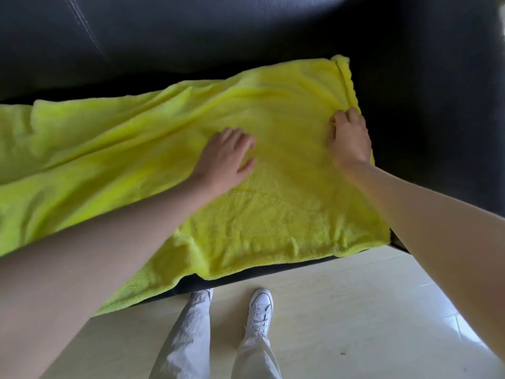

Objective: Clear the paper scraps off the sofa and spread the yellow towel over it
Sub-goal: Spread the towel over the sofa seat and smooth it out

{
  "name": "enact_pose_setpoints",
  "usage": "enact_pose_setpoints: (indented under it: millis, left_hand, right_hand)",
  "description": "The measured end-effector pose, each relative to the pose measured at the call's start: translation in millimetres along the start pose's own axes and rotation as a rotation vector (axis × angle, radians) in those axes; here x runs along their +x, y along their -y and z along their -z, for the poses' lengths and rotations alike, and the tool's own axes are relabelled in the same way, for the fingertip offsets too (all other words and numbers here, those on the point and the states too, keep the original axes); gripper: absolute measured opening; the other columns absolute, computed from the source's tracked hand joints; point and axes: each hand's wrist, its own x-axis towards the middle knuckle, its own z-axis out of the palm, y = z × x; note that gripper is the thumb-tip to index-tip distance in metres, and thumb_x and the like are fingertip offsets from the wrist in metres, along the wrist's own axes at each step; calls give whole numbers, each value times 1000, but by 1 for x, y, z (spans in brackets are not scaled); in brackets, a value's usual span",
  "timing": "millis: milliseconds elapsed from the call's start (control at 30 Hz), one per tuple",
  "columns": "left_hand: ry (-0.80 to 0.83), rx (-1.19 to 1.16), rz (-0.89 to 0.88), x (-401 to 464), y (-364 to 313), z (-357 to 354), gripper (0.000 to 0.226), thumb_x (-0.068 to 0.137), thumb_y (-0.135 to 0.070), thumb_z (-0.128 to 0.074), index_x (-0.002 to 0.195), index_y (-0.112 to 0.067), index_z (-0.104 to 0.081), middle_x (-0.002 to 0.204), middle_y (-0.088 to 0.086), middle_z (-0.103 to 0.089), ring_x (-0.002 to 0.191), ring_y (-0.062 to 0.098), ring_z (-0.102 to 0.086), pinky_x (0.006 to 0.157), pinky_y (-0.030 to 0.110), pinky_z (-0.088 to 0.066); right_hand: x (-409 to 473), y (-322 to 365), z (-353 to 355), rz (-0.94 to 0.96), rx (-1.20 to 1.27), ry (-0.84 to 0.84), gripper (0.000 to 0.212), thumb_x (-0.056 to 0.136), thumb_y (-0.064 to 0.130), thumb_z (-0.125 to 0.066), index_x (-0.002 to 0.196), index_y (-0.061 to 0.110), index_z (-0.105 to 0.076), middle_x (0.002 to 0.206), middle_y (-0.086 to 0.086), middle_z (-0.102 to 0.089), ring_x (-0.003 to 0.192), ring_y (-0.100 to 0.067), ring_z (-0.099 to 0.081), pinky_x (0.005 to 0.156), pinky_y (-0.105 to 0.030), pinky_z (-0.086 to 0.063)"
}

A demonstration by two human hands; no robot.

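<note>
The yellow towel (273, 203) lies spread over the seat of the black sofa (246, 36), with folds on its left half and a rolled far right edge. My left hand (226, 154) rests flat on the towel near its middle, fingers relaxed. At the towel's right edge, my right hand (348, 138) has its fingers curled into the cloth and grips a fold. No paper scraps show on the sofa.
The sofa's backrest fills the top and its right armrest (437, 132) stands beside the towel. Pale floor (341, 310) lies in front of the seat, where my legs and white shoes (259, 307) stand close to the sofa's front edge.
</note>
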Motion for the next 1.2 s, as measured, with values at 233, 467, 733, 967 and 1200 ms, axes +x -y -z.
enact_pose_setpoints:
  millis: [233,467,733,967,1200]
  left_hand:
    - [-41,-25,38,-23,-41,-19,8,92,-22,-57,90,-14,-58,87,1,-58,82,24,-55,70,35,-43]
    - [-203,-152,56,-35,-61,0,18,100,-17,-44,95,-7,-57,93,7,-56,84,23,-51,76,34,-42]
    - [32,-276,103,-42,-63,-17,20,100,-20,-39,99,-8,-55,94,4,-57,85,21,-57,76,31,-45]
    - [-212,-222,404,29,-1,6,22,96,-10,-40,106,-11,-59,105,8,-60,99,26,-53,84,36,-41]
    - [-64,-90,465,77,93,22,20,94,-14,-48,109,-14,-61,108,8,-61,99,30,-57,80,39,-43]
  right_hand:
    - [4,-4,-4,35,-55,91,24,96,10,-45,117,3,-55,119,-19,-53,112,-36,-48,83,-42,-45]
    - [-9,-8,4,84,-31,-146,26,95,11,-41,117,0,-50,119,-19,-50,108,-34,-49,84,-42,-46]
    - [-11,-23,-2,98,-153,130,36,93,23,-48,122,3,-49,123,-18,-52,115,-34,-47,95,-45,-41]
    - [28,-17,16,115,-88,18,31,94,14,-48,124,5,-51,127,-17,-48,116,-34,-45,93,-45,-44]
    - [108,0,29,-12,-127,73,50,93,4,-48,141,12,-34,137,-24,-36,120,-41,-45,88,-49,-47]
